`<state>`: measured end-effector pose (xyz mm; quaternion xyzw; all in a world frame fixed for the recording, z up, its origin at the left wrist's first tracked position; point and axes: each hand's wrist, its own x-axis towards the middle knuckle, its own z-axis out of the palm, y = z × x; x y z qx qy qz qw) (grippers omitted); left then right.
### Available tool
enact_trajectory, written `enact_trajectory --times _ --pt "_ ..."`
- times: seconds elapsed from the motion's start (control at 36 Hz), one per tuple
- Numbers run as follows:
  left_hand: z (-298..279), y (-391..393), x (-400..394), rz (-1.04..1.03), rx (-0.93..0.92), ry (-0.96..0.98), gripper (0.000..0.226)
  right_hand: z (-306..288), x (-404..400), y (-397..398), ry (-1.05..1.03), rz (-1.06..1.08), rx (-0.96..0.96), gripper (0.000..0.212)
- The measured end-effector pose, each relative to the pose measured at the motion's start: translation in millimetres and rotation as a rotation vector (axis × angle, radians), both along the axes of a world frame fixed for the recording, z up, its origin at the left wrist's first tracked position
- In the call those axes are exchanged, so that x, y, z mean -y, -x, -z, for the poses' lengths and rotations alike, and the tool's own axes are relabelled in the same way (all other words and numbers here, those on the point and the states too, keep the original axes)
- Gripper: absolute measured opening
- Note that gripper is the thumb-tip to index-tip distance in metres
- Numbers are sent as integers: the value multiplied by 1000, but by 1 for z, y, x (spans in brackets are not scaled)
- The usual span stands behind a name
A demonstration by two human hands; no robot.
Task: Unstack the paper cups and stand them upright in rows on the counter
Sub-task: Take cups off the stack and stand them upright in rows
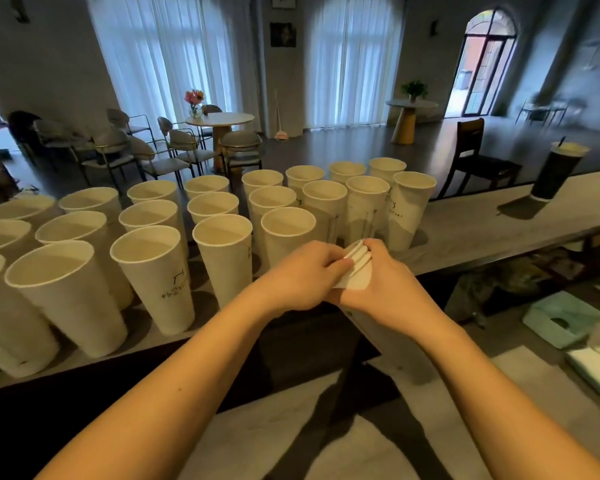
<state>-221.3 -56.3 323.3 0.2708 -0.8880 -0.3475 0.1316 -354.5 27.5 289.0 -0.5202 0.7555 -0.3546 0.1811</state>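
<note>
Upright cups [153, 258] in rows on counter [482, 230], lidded drink [555, 171] apparently far right.

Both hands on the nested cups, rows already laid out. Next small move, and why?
Probably peel the outermost cup off the stack: the left hand pinches the stacked rims while the right hand steadies the stack. Then stand it in the open counter spot in front of the rightmost cups, just right of the front-row cup, since that row stops short there.

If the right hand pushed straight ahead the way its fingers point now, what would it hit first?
Probably the left hand: the right hand points left and forward across the nested stack of white paper cups both hold. Depth is uncertain.
</note>
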Motion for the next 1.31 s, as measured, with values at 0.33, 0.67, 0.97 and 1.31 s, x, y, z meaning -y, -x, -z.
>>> enact_trajectory --times 0.33,0.67,0.97,1.31 --pt "0 28 -20 -96 -39 40 22 4 -10 33 68 -122 -6 95" --pt "0 87 -34 -314 -195 76 8 6 -18 118 22 -280 -25 86" --pt "4 108 -3 -495 47 645 9 19 -9 179 -286 -148 -219 107" --pt "19 125 25 -471 229 817 31 9 12 179 -144 -173 -123 104"
